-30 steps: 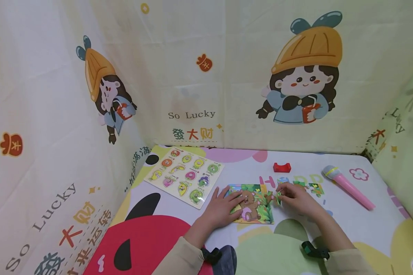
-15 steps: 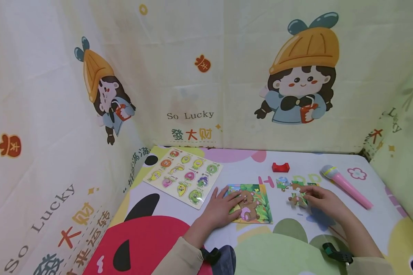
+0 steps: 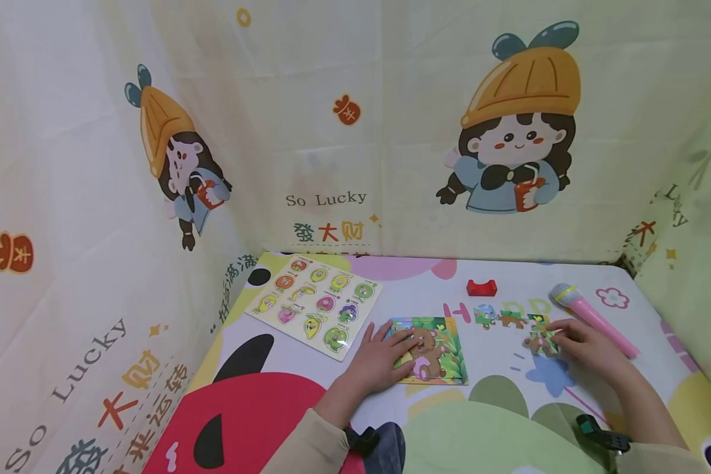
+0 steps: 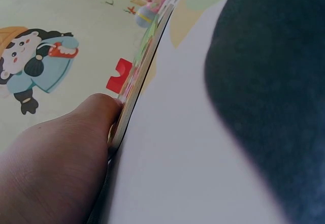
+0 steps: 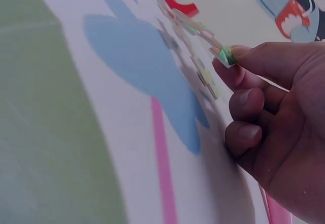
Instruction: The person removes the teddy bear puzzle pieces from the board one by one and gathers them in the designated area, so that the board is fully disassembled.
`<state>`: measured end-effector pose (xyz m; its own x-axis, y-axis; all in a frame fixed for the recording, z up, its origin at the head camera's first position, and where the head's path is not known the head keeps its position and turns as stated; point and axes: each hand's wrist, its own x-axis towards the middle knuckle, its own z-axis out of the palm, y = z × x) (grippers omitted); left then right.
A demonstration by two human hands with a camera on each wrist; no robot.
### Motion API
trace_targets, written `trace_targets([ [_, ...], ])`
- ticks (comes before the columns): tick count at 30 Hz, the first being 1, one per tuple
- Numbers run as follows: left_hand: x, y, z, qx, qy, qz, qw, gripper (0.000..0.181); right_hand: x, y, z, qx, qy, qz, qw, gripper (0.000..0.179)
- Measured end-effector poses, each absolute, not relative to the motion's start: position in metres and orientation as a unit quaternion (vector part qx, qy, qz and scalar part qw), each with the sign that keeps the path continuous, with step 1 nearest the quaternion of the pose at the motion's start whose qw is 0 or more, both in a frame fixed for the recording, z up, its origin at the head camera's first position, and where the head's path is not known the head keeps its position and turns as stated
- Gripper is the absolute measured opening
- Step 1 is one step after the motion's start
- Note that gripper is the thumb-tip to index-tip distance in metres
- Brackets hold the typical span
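A square jigsaw puzzle of a brown bear [image 3: 455, 349] lies on the table in the head view. My left hand [image 3: 379, 359] rests on its left side, fingers spread over the picture; in the left wrist view the thumb [image 4: 99, 109] lies along the board's edge [image 4: 139, 84]. Farther right, my right hand [image 3: 592, 349] pinches a puzzle piece [image 3: 536, 343] between thumb and index finger. In the right wrist view that piece [image 5: 226, 55] tilts just over the tabletop, the other fingers curled below. Loose puzzle pieces [image 3: 512, 320] lie in a row behind it.
A fruit-picture board [image 3: 299, 315] lies at the back left. Behind the loose pieces is a small red notched block [image 3: 482, 288]. A pink toy microphone [image 3: 598, 321] lies beside my right hand. Printed cloth [image 3: 403, 164] walls in the table's back and sides.
My right hand has moved right, away from the bear puzzle's edge, carrying the pinched puzzle piece toward the loose ones. My left hand stays on the puzzle.
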<state>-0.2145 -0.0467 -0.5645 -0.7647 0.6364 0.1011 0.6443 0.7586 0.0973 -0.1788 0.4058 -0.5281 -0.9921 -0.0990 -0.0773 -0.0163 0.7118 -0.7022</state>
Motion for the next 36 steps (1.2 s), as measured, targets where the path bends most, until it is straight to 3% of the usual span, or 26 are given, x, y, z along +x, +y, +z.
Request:
trace_targets([
  [5,-0.215,-0.0467,-0.5652,-0.34,-0.937,-0.069,0.028,0.055,-0.1796,0.4126,-0.53,-0.05,0.912,-0.405,0.04,0.031],
  [36,-0.2171,-0.0467,-0.5673,-0.338,-0.939,-0.061,0.021,0.056,-0.1837,0.4138,-0.529,-0.027,0.935,-0.343,0.083,0.032],
])
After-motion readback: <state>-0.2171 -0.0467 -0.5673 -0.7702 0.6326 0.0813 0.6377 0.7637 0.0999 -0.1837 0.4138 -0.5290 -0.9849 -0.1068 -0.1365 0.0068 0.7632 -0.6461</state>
